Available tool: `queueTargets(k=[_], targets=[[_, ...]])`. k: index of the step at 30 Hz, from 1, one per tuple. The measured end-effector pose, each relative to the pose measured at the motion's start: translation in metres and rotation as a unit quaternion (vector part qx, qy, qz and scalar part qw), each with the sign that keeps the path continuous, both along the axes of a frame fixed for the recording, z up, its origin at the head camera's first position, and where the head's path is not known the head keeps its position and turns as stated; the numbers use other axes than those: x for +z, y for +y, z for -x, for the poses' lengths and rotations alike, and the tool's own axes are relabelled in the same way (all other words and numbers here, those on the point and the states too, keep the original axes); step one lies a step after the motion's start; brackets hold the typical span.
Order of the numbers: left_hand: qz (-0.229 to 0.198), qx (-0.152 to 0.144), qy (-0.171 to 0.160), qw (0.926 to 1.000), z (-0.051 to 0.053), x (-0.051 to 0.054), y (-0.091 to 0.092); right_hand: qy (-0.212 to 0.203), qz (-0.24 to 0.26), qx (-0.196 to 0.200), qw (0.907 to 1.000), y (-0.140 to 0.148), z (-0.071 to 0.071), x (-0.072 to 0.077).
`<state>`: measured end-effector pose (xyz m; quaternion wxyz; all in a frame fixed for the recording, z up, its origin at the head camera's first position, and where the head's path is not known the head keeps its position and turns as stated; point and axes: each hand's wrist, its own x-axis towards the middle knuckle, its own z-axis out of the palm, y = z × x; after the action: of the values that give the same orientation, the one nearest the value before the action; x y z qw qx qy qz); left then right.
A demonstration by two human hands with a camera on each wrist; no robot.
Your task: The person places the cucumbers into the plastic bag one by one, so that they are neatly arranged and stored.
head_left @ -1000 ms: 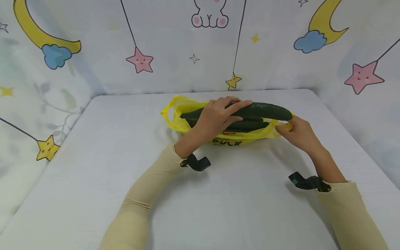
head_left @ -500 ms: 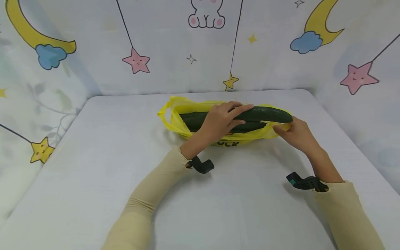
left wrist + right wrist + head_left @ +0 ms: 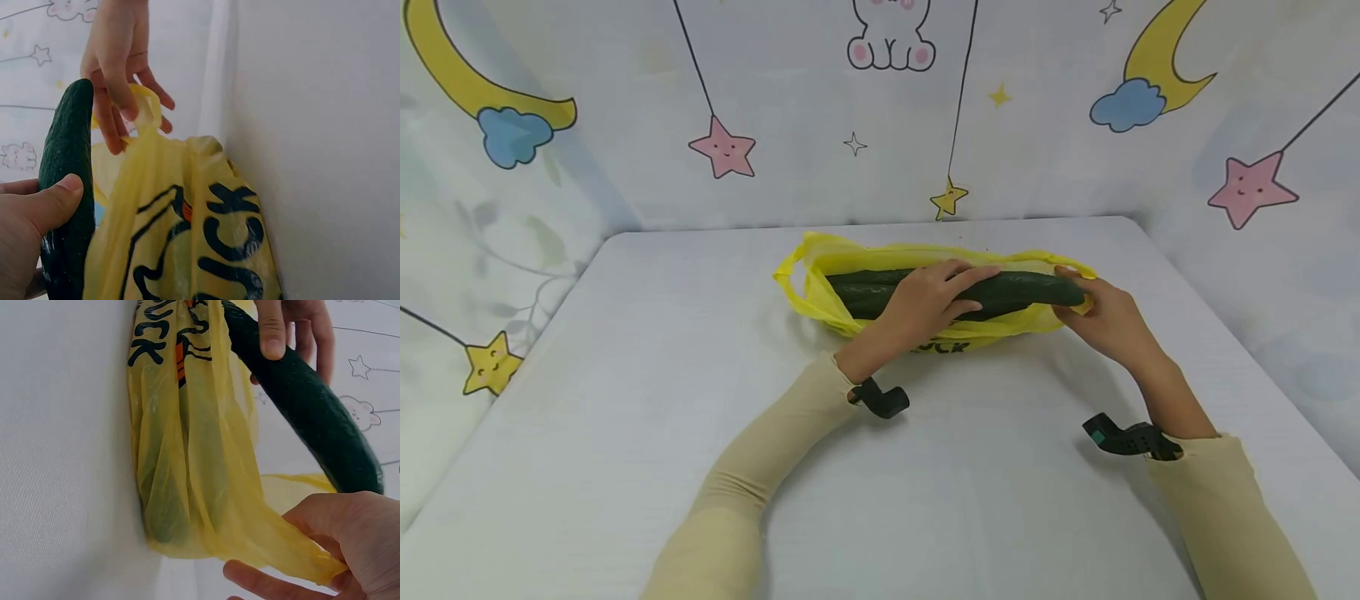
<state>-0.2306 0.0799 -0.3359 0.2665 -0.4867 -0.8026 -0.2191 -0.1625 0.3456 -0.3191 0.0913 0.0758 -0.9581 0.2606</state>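
My left hand [image 3: 925, 302] grips a long dark green cucumber [image 3: 1030, 288] from above, its thumb on the near side. The cucumber lies lengthwise at the mouth of a thin yellow plastic bag [image 3: 1015, 327], whose front bears black lettering. More dark green cucumber [image 3: 861, 296] shows inside the bag's left part; how many lie there is partly hidden. At the bag's right end my right hand [image 3: 1101, 312] holds the handle [image 3: 147, 106], with the cucumber's tip close to its fingers. The right wrist view shows further cucumber shapes [image 3: 169, 512] through the film.
The bag lies near the back of a white-covered table [image 3: 625, 350]. Behind it hangs a pale cloth backdrop [image 3: 805, 108] printed with moons, stars and clouds. The bag's other handle loop [image 3: 788, 287] stands at its left end.
The gripped cucumber has come down lower into the bag's mouth, and its right tip has shifted slightly left. My right hand has stayed at the bag's right end.
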Motion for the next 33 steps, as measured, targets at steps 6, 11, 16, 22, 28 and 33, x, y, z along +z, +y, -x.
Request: queueTargets(k=[6,11,16,22,28,33], targets=[[0.040,0.019,0.004,0.9990,0.005,-0.005,-0.008,0.007,-0.016,-0.013,0.9998,0.002,0.001,-0.001],[0.078,0.043,-0.008,0.9959,0.008,-0.008,-0.014,0.014,-0.013,-0.012,0.9998,0.003,0.000,-0.002],[0.106,0.065,-0.029,0.9918,0.009,-0.009,-0.019,0.021,-0.011,-0.010,0.9997,0.004,0.000,-0.002],[0.137,0.087,-0.035,0.9862,0.007,-0.008,-0.020,0.019,-0.008,-0.014,0.9997,0.004,0.000,0.000],[0.155,0.099,-0.042,0.9820,0.006,-0.007,-0.021,0.010,-0.012,-0.021,0.9997,0.004,0.000,0.000],[0.163,0.106,-0.053,0.9796,0.003,-0.003,-0.025,0.004,-0.015,-0.024,0.9996,0.003,0.000,0.001]])
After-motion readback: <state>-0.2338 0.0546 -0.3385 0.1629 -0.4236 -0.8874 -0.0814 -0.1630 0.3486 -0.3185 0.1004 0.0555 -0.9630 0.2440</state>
